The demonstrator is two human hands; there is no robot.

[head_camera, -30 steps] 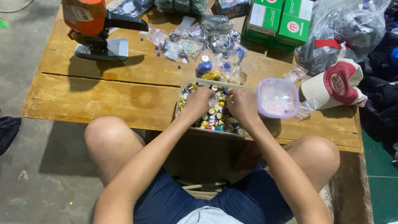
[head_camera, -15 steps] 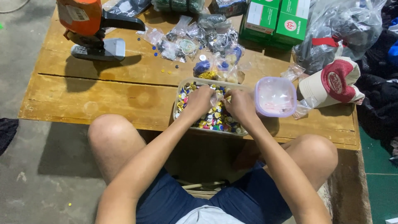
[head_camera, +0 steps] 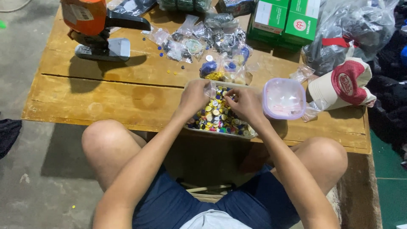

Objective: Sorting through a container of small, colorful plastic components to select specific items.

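Near the middle of the frame, both hands are down in a shallow tray (head_camera: pixel 191 125) heaped with small coloured buttons (head_camera: pixel 216 116) in yellow, blue, red and white; the tray sits at the near edge of a low wooden table (head_camera: pixel 127 91). The left hand (head_camera: pixel 194 96) is curled at the tray's upper left corner with a bit of clear plastic (head_camera: pixel 210 89) at its fingertips, though whether it is truly pinching that plastic cannot be told. The right hand (head_camera: pixel 246 104) lies over the buttons on the tray's right side, its fingertips drawn together toward the left hand as if nipping something small; what is between them is too small to make out. Just right of the tray, touching or nearly so, stands a pale lilac plastic tub (head_camera: pixel 284 99). Right of that lies a cream and red cap (head_camera: pixel 344 85). Above the tray is a scatter of small clear bags (head_camera: pixel 199 40) holding more buttons. In the upper left stands an orange machine (head_camera: pixel 91 23) on a grey base, and at the upper right are green boxes (head_camera: pixel 286 17) beside a big clear bag of dark items (head_camera: pixel 352 29). The person's bare knees frame the tray from below.
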